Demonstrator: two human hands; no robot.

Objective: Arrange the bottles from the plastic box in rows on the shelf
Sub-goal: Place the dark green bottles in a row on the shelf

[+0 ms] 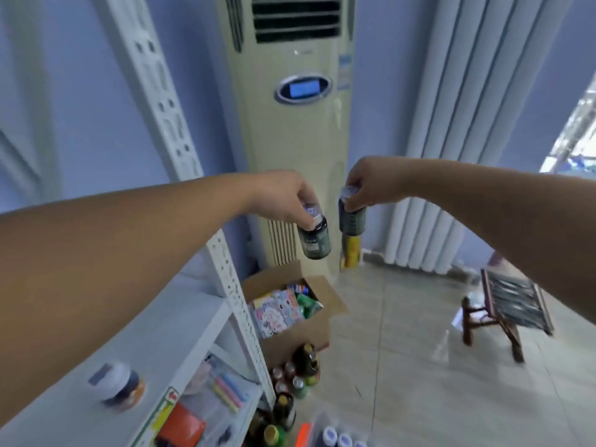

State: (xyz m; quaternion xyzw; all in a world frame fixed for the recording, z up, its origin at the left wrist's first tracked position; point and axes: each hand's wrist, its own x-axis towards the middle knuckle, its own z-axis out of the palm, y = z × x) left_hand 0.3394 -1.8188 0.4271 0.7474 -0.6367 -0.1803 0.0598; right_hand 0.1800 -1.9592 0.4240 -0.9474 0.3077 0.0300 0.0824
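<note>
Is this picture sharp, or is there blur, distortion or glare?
Head view: overall blur makes labels on the left bottle and right bottle, held by left hand and right hand, unreadable; wide lens bends the shelf post; the window is overexposed.

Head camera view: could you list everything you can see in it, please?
bottle in left hand: one, dark, pale cap, mid-air
bottle in right hand: one, dark, pale cap, mid-air
bottle on shelf: one, dark, white cap, lower left
shelf: one, white, left
plastic box: one, clear, bottom edge
cardboard box: one, brown, floor beside shelf
floor bottles: several, green and dark, beside shelf
air conditioner: one, cream, centre back
stool: one, dark wood, floor right
curtain: one, pale, right
left hand: one, gripping a bottle
right hand: one, gripping a bottle
</note>
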